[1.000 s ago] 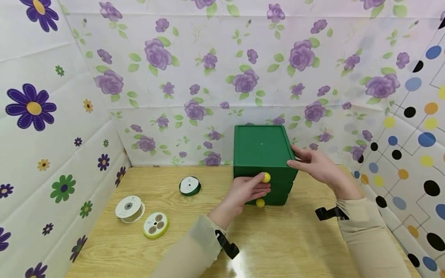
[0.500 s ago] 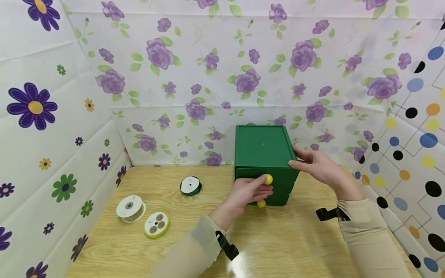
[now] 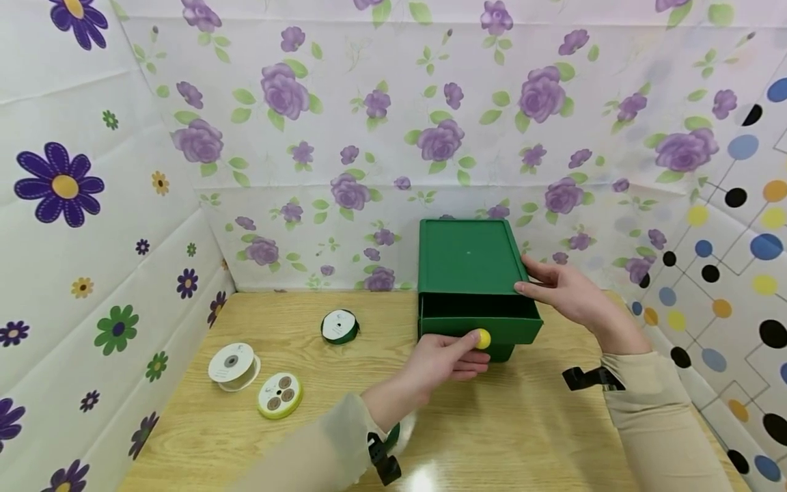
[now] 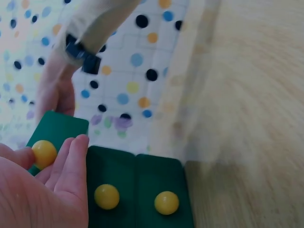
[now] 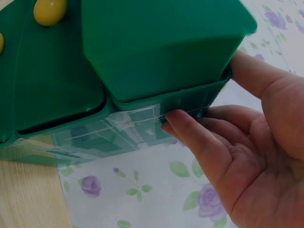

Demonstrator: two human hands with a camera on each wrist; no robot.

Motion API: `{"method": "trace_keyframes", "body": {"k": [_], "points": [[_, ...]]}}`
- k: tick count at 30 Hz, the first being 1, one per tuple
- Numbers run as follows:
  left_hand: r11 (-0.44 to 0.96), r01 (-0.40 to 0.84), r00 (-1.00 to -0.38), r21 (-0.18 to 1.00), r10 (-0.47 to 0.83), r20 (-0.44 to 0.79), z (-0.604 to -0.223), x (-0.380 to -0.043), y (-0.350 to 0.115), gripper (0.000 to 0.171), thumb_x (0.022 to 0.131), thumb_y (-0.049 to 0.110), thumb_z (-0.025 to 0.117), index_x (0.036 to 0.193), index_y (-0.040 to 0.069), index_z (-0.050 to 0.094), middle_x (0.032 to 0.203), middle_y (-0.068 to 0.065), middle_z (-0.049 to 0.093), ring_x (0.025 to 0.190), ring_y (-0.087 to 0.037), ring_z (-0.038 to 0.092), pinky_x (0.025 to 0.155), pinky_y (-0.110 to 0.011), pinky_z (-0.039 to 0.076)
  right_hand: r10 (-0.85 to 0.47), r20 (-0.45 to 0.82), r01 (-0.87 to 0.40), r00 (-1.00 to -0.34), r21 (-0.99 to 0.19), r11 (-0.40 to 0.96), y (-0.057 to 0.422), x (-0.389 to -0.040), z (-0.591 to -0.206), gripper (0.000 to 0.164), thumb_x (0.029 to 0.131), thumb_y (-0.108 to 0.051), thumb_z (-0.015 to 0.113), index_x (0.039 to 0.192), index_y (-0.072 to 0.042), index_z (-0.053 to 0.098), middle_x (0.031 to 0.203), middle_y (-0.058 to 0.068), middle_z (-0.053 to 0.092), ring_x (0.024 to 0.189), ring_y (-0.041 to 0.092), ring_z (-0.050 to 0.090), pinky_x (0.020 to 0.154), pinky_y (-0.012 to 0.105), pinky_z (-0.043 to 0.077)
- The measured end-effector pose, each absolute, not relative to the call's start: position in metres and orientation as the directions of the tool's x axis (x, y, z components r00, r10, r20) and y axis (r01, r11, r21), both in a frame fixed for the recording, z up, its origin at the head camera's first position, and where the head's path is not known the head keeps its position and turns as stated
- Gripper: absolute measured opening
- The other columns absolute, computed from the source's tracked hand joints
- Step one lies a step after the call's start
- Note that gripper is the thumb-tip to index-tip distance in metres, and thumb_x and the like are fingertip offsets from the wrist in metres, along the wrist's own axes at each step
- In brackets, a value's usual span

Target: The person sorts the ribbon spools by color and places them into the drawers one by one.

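A green drawer cabinet [image 3: 470, 256] stands near the back wall, its top drawer [image 3: 519, 331] pulled partway out. My left hand [image 3: 439, 365] pinches that drawer's yellow knob [image 3: 484, 339] between thumb and fingers. In the left wrist view, two lower drawers, with yellow knobs [image 4: 107, 196] of their own, sit flush. My right hand [image 3: 568, 294] holds the cabinet's upper right edge near the front corner. Its fingertips [image 5: 178, 118] press the taped side in the right wrist view. Only a dark strip of the drawer's inside shows; its contents cannot be made out.
On the wooden table [image 3: 203, 437], to the left, lie a white spool [image 3: 230, 362], a yellow-rimmed spool [image 3: 279, 395] and a dark green ribbon spool [image 3: 339, 326]. Another green item [image 3: 392, 436] is mostly hidden by my left sleeve. Patterned cloth walls [image 3: 344, 239] enclose the table.
The top drawer has slid out toward me from almost shut, pulled by my left hand on its knob. My right hand has stayed on the cabinet's edge.
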State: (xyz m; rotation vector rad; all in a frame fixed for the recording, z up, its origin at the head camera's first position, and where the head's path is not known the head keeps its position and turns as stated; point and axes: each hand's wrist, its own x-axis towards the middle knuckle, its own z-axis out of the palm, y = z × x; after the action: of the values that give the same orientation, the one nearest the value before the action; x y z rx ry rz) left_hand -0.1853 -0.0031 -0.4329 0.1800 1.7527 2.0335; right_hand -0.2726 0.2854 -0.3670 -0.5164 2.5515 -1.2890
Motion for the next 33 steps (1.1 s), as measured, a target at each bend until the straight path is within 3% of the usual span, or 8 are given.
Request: {"method": "trace_keyframes", "body": {"k": [14, 33], "points": [[-0.041, -0.281, -0.858, 0.959, 0.459, -0.232, -0.432, -0.154, -0.008, 0.052, 0.107, 0.048, 0.064, 0.129, 0.003, 0.077, 0.114, -0.01, 0.08, 0.113, -0.025, 0.076, 0.097, -0.041, 0.06, -0.411, -0.041, -0.207, -0.911, -0.815, 0.541, 0.286, -0.274, -0.369, 0.085, 0.108, -0.042, 0.065, 0.171, -0.006, 0.019, 0.176, 0.019, 0.018, 0.158, 0.043, 0.027, 0.12, 0.058, 0.036], [-0.065, -0.293, -0.877, 0.954, 0.415, -0.241, -0.437, -0.134, -0.002, 0.048, 0.106, 0.046, 0.067, 0.122, 0.003, 0.08, 0.11, -0.009, 0.081, 0.112, -0.027, 0.076, 0.094, -0.04, 0.062, -0.415, -0.041, -0.209, -0.909, -0.816, 0.539, 0.285, -0.273, -0.368, 0.085, 0.109, -0.042, 0.065, 0.17, -0.005, 0.02, 0.175, 0.019, 0.018, 0.158, 0.044, 0.025, 0.119, 0.058, 0.037]]}}
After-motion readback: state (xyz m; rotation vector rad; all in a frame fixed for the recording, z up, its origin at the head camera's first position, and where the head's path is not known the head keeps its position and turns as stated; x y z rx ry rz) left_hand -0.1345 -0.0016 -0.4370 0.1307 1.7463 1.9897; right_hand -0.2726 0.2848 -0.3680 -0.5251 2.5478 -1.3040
